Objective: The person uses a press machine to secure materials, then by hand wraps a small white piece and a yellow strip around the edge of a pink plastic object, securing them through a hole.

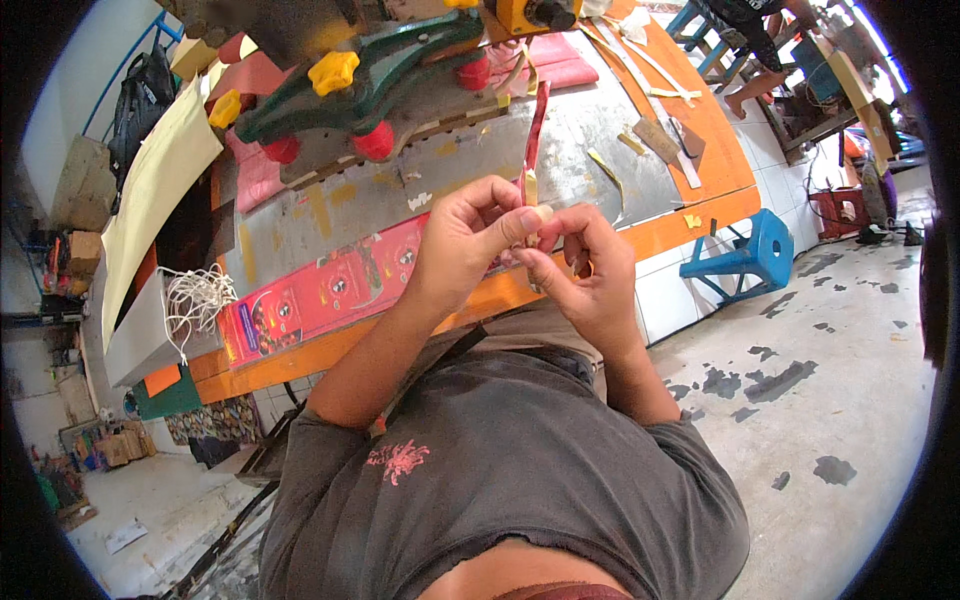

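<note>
In front of my chest, over the table's near edge, my left hand [468, 240] pinches a narrow red and cream strip [537, 135] between thumb and fingers. The strip stands up from the grip, its red end pointing away from me. My right hand [590, 280] is closed right beside it, thumb and fingertips together at the strip's lower end. What exactly those fingertips hold is partly hidden. Under and left of my hands lie long red printed sheets [330, 290] along the table edge.
A dark green machine frame [400, 80] with yellow knobs and red feet stands over the orange table's [715, 205] metal plate. Cream strips [650, 75] and offcuts lie at right. White string [197, 300] is bundled at left. A blue stool [770, 250] stands right; another person's leg [757, 88] shows beyond.
</note>
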Motion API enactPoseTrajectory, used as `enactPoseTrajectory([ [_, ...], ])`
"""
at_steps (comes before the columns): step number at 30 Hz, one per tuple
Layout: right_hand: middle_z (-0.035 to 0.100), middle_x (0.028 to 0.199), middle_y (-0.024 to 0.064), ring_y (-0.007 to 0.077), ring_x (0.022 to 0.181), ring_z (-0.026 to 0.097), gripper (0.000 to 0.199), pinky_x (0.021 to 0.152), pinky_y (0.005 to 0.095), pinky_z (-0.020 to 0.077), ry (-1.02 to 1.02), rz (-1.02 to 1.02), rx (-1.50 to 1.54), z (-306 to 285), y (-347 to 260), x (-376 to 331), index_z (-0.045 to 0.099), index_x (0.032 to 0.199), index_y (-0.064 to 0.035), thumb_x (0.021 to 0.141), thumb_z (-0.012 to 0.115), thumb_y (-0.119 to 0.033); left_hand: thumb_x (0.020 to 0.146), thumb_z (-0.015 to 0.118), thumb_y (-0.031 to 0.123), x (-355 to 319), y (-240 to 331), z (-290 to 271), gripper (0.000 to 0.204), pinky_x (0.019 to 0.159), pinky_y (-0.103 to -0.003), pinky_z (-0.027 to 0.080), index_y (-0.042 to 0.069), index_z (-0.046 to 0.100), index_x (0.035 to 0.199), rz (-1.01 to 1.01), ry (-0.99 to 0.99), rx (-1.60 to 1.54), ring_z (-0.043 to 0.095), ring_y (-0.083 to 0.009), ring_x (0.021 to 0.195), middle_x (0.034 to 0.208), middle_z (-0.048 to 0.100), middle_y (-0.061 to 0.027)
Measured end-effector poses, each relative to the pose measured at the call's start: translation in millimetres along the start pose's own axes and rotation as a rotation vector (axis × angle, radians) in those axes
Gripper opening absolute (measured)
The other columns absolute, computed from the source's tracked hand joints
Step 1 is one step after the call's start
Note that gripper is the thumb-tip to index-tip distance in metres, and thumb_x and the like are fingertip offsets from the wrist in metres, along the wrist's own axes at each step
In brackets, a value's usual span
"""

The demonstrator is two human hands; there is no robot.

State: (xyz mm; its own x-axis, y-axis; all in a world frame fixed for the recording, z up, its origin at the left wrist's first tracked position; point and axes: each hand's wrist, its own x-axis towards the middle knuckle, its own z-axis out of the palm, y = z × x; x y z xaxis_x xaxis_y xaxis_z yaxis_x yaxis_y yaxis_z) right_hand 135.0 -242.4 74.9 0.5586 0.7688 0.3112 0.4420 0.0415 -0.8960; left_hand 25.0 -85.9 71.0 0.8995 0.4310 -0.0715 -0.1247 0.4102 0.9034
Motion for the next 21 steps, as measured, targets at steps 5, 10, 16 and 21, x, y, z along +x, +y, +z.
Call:
enactPoseTrajectory([
  [5,0.070,0.094,0.0108,0.0271,0.082,0.069,0.030,0.071,0.0370,0.0532,0.027,-0.048,-0.130,1.1,-3.9,-2.1,0.068,0.110,-0.0023,0.086,0.085,-0.008,0.104,0.075,0.015,-0.1,0.7,8.5,0.012,0.069,-0.023,0.051,0.006,0.067,0.103,0.156,0.011,0.094,0.063,-0.0039,0.080,0.092,0.069,0.0027],
  [10,0.071,0.096,0.0126,0.0293,0.088,0.073,0.027,0.076,0.0376,0.0559,0.001,-0.018,-0.155,-3.0,-1.2,-4.1,0.069,0.110,-0.0023,0.088,0.084,-0.008,0.115,0.058,0.032,-0.6,-2.1,1.2,0.032,0.072,-0.025,0.052,0.004,0.069,0.103,0.148,-0.025,0.230,0.063,-0.0054,0.081,0.091,0.070,-0.0003],
  [16,0.069,0.088,0.0054,0.0168,0.066,0.055,0.023,0.058,0.0298,0.0413,0.042,-0.123,-0.131,-4.9,2.4,-2.6,0.072,0.104,-0.0042,0.087,0.086,-0.006,0.116,0.054,0.037,-0.5,-1.8,7.7,0.043,0.063,-0.022,0.041,0.004,0.073,0.094,0.204,-0.024,0.212,0.053,-0.0022,0.074,0.084,0.065,0.0042],
  [21,0.069,0.087,0.0041,0.0127,0.065,0.057,0.022,0.058,0.0283,0.0414,0.009,-0.163,-0.112,-10.4,2.2,-2.3,0.072,0.106,-0.0041,0.088,0.086,-0.008,0.116,0.053,0.039,0.5,-4.1,4.3,0.045,0.067,-0.023,0.045,0.003,0.072,0.097,0.210,-0.084,0.205,0.055,-0.0034,0.076,0.088,0.066,0.0021],
])
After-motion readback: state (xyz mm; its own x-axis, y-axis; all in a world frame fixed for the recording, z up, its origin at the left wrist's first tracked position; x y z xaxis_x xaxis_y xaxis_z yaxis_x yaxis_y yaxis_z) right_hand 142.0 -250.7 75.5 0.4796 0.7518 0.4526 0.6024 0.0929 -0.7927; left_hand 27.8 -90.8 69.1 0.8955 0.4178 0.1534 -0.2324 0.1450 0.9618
